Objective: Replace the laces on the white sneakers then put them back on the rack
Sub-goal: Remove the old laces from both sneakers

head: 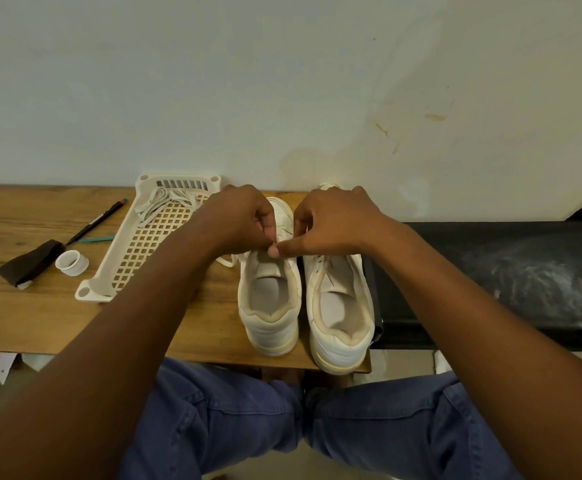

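A wooden table (40, 313) runs along a pale wall, its near edge just above the person's knees in blue jeans (234, 424). Two white sneakers stand side by side at the table's right end, heels toward the viewer. The right sneaker (341, 306) sits at the very corner, its heel at the near edge and its outer side along the right edge, beside a black bench (511, 271). The left sneaker (269, 306) stands just beside it, with bare wood open between it and a white lattice rack (144, 247) lying flat to the left. Old laces (164, 202) lie heaped at the rack's far end. Farther left are a black pen (97, 220), a small white ring (72, 262) and a dark folded cloth (29, 265). Both hands meet over the left sneaker's tongue — the left hand (244, 220) and right hand (331, 220) each have fingers curled in a pinch at the eyelets, seemingly on a lace (228, 260) whose loose end trails left onto the wood. Both sneakers are creamy white, with yellowed soles and open collars.
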A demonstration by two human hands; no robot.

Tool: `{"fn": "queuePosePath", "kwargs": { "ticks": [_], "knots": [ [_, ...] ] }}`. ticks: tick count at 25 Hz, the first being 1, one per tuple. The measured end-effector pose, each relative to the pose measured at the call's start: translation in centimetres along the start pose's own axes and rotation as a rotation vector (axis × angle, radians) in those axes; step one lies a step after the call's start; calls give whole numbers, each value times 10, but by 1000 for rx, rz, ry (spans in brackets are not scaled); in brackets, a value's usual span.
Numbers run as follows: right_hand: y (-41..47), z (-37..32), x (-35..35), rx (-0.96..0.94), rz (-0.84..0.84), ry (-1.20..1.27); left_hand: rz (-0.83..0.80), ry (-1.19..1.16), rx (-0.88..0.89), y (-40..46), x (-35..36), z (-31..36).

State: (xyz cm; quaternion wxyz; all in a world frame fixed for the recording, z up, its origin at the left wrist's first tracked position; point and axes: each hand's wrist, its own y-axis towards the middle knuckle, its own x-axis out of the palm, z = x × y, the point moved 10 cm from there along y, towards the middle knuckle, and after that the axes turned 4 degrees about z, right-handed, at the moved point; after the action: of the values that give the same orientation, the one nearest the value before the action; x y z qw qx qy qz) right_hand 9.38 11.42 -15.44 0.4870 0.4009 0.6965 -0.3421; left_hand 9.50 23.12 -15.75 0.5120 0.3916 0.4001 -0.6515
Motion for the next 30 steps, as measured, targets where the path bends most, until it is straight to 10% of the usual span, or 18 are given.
{"fn": "queuePosePath", "kwargs": {
  "ticks": [9,14,19,26,30],
  "knots": [
    [4,-4,18,40,-106,215,111,71,-337,-3,-27,-70],
    [8,2,25,48,-169,267,48,-258,-53,-3,-18,-26],
    [10,4,28,44,-190,303,-69,-75,25,-2,1,-3],
    [8,3,29,22,-209,314,353,35,-301,-8,-52,-67],
    [8,3,27,32,-207,312,100,-129,-18,-1,-22,-21]
  ]
}}
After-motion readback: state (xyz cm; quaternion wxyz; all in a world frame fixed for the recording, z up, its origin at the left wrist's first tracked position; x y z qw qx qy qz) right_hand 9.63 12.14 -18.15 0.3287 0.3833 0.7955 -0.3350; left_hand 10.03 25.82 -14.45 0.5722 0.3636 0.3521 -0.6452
